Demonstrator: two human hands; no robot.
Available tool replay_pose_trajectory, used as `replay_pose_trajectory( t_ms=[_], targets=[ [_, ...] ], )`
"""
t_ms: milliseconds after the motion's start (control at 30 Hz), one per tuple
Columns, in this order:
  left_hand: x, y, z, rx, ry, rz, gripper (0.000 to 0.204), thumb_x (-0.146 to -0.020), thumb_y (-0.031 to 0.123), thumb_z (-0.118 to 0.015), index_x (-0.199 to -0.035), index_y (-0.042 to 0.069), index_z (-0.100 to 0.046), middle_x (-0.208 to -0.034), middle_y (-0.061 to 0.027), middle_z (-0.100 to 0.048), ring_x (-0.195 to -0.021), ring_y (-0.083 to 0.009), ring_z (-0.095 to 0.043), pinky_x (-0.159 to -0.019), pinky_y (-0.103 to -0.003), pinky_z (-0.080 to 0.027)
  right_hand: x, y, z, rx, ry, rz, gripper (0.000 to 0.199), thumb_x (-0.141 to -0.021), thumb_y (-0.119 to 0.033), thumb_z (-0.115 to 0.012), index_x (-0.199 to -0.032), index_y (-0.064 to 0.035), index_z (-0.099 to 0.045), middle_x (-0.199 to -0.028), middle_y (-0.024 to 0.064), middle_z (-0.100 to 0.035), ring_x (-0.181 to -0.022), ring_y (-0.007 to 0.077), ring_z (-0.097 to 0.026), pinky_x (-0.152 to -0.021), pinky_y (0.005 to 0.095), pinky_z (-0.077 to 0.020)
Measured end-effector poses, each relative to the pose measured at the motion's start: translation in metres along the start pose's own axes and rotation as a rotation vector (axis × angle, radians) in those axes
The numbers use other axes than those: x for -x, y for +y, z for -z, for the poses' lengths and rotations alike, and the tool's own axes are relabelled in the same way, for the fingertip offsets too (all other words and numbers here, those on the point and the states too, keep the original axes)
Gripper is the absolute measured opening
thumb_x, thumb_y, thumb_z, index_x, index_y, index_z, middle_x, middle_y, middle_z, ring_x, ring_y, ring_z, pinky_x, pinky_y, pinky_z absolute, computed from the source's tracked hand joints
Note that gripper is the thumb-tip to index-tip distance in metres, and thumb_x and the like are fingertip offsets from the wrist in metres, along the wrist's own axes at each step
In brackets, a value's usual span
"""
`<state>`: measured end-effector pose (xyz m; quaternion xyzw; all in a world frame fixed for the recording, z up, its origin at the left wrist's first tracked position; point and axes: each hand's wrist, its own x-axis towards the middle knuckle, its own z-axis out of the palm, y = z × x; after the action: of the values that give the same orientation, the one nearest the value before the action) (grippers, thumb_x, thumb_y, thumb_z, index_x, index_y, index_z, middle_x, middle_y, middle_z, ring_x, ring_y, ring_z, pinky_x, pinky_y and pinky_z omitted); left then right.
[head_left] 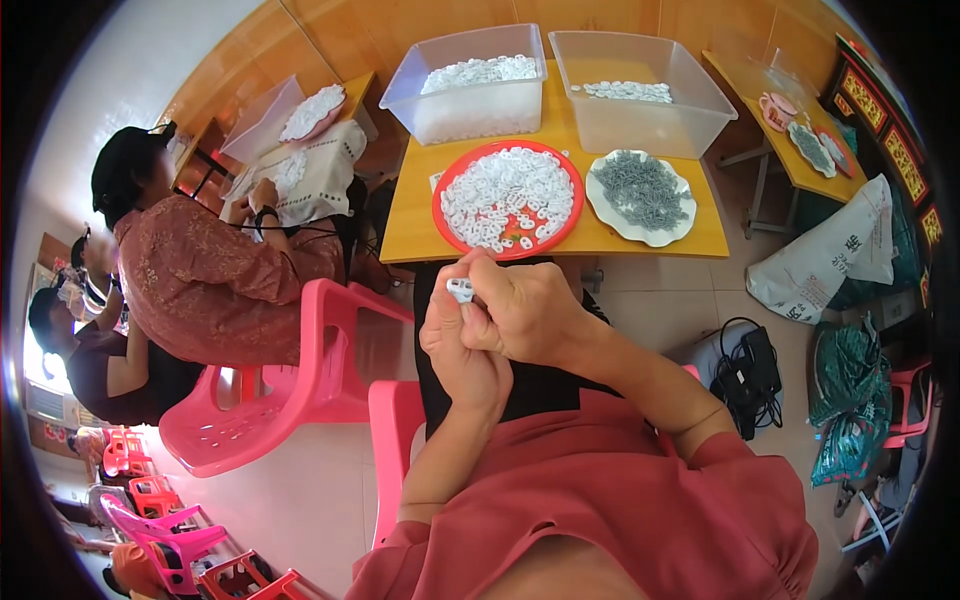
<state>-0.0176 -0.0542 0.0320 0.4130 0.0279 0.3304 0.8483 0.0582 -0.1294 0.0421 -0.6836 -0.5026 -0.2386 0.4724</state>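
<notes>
Both my hands meet in front of me, just short of the table's near edge. Between the fingertips is a small white plastic piece (460, 289) with openings in it. My left hand (458, 340) is closed round it from below and the left. From the right, my right hand (522, 305) pinches at the same piece, its fingers curled. Beyond them a red round tray (438, 217) holds many like white pieces. To its right a white scalloped plate (598, 205) carries a heap of small grey metal parts (640, 190).
Two clear plastic bins (480, 105) (650, 130) with white pieces stand at the back of the yellow table (705, 225). A seated person (215, 250) works at my left beside a pink chair (330, 330). Right are a white sack (825, 260), a black bag (745, 375) and green bags (850, 390).
</notes>
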Motion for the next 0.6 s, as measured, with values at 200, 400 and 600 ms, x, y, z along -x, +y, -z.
replay_pose_trajectory(
  t_ms=[200, 400, 600],
  targets=[
    [-0.008, -0.009, 0.011, 0.04, 0.007, 0.023, 0.042, -0.114, 0.03, -0.047, -0.129, -0.006, -0.062, -0.123, -0.0129, -0.068, -0.112, -0.0165, -0.066, -0.101, -0.03, -0.051, 0.004, 0.004, -0.008, -0.039, -0.031, -0.04, 0.018, -0.089, -0.013, -0.068, -0.096, -0.0006, -0.057, -0.065, 0.0121, -0.06, -0.054, 0.0276, -0.066, -0.046, 0.0376, -0.0493],
    [-0.018, -0.011, 0.018, 0.021, 0.063, 0.022, 0.04, -0.115, 0.028, -0.046, -0.129, -0.006, -0.063, -0.125, -0.0138, -0.069, -0.114, -0.0177, -0.066, -0.101, -0.032, -0.052, 0.0, 0.004, -0.008, -0.162, -0.151, -0.209, 0.027, -0.097, -0.012, -0.063, -0.116, 0.0074, -0.057, -0.069, 0.0176, -0.063, -0.061, 0.0359, -0.068, -0.054, 0.0429, -0.0517],
    [-0.021, -0.018, 0.031, -0.008, 0.03, 0.025, 0.037, -0.112, 0.02, -0.05, -0.135, -0.006, -0.062, -0.129, -0.0172, -0.069, -0.118, -0.0212, -0.066, -0.104, -0.034, -0.052, -0.004, 0.001, -0.005, -0.433, -0.064, -0.354, 0.018, -0.106, -0.014, -0.055, -0.106, 0.0025, -0.062, -0.074, 0.0179, -0.063, -0.064, 0.0291, -0.064, -0.06, 0.0365, -0.0489]
  ],
)
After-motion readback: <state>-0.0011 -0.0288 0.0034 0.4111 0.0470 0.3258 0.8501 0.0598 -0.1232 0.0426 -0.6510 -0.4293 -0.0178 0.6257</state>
